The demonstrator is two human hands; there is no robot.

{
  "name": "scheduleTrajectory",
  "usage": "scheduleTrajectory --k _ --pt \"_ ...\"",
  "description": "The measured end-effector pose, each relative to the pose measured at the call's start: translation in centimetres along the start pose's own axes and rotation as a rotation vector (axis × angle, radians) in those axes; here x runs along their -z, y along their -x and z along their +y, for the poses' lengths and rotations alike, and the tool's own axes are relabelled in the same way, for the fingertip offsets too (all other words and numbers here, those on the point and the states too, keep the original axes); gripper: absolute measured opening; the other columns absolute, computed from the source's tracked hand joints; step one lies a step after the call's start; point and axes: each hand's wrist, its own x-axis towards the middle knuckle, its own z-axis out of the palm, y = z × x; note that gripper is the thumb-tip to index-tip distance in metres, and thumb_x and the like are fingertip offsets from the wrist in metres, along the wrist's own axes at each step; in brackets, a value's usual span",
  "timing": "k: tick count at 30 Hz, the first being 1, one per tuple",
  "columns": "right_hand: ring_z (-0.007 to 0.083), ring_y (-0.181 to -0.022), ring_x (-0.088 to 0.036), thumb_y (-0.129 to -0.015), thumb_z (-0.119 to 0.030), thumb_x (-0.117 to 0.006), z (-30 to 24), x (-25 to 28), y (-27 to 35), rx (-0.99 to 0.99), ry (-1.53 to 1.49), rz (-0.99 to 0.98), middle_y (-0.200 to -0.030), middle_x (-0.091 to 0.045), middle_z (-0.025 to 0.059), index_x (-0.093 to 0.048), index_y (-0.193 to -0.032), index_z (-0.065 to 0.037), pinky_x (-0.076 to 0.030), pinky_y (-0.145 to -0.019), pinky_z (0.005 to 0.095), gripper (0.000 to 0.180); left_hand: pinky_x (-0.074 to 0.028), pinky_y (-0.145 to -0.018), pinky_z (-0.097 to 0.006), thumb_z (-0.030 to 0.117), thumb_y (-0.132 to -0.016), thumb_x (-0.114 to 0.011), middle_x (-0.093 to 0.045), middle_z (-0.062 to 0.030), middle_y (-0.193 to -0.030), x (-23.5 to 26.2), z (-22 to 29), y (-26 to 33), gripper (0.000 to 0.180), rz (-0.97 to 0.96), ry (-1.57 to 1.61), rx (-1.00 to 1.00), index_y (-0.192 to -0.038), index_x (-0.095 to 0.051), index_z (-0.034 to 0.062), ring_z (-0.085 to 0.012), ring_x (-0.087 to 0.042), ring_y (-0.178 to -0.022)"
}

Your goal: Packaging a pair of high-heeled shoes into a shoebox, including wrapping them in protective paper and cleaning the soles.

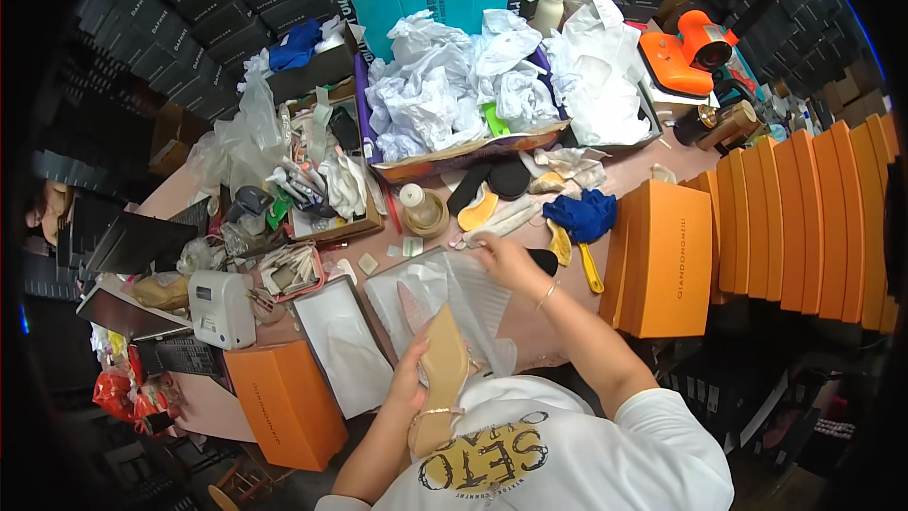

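In my left hand (409,380) is a flat sandal (442,360), its beige sole turned up and a thin strap showing near its lower end. The fingers wrap round its side, close to my white shirt. My right hand (511,263) reaches across the table, fingers closed at the end of a white cloth (511,220). Between my arms stands an open shoebox lined with translucent wrapping (463,298). A pinkish shoe (410,305) shows inside it, partly covered by the wrapping. Left of it is a box part with white paper inside (345,345).
Orange shoeboxes (662,260) stand at the right, another (284,402) at the near left. A purple box of crumpled paper (426,95) fills the back. A blue cloth (579,216), yellow-handled brush (591,270), bottle (413,199) and white label printer (219,308) lie around.
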Motion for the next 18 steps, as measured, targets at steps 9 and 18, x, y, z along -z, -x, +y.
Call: scheduleTrajectory --k 9,18 --pt "0.0270 -0.081 -0.065 -0.085 -0.013 -0.059 11.1 -2.2 -10.5 -0.073 0.096 0.197 -0.090 -0.065 0.0157 -0.064 -0.102 -0.004 -0.052 -0.074 0.0376 0.020 -0.049 -0.092 -0.043 0.025 -0.092 -0.048 -0.050 -0.0143 -0.126 0.4 0.6 -0.9 0.054 0.027 0.050 -0.025 -0.141 -0.035 0.0077 -0.0332 -0.053 -0.115" --pt "0.0115 -0.081 -0.062 -0.085 -0.001 -0.062 -1.4 0.9 2.5 -0.260 -1.345 -0.039 -0.092 -0.062 0.0037 -0.053 -0.102 -0.004 -0.052 -0.074 0.0256 0.020 -0.049 -0.092 -0.039 0.039 -0.095 -0.045 -0.052 -0.0139 -0.127 1.1 0.4 -1.7 0.056 0.029 -0.029 -0.109 -0.139 -0.038 0.0061 -0.0301 -0.054 -0.115"
